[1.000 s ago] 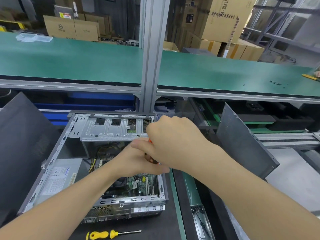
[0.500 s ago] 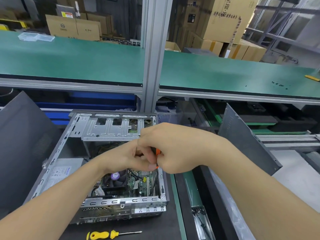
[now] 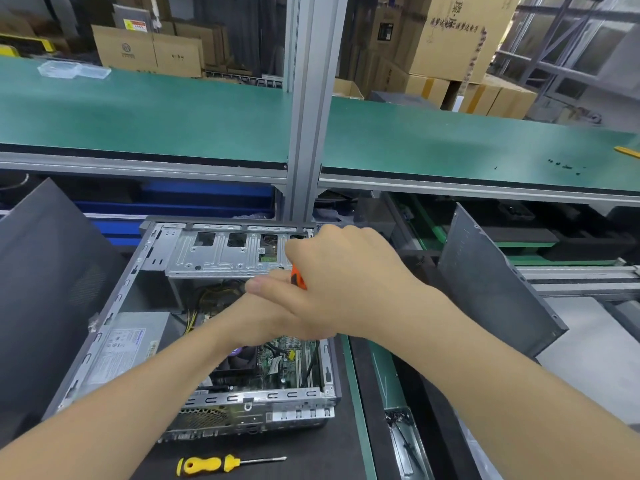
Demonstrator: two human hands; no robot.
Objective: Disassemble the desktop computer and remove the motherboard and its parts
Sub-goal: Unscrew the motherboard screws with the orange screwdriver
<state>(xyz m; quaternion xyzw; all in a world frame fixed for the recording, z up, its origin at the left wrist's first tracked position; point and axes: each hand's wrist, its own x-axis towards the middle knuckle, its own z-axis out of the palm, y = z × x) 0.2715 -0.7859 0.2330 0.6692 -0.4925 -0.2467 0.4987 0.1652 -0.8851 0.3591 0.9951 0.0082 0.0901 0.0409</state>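
- The open desktop computer case (image 3: 114, 327) lies on its side on a black mat (image 3: 311, 455), with the motherboard (image 3: 289, 365) still inside at its near right corner.
- A CPU fan (image 3: 239, 363) sits on the board. A grey power supply (image 3: 128, 344) fills the left side, and a metal drive cage (image 3: 221, 252) spans the far end.
- The right hand (image 3: 346, 285) is above the case, fingers curled round an orange tool handle (image 3: 297, 277).
- The left hand (image 3: 256, 320) reaches in under the right hand. Its fingers are covered, so I cannot tell their state.
- A yellow-handled screwdriver (image 3: 207, 464) lies on the mat just in front of the case.
- A grey side panel (image 3: 491, 289) leans tilted to the right, well apart from the case.
- A narrow tray of dark screws (image 3: 403, 441) sits near the mat's right edge.
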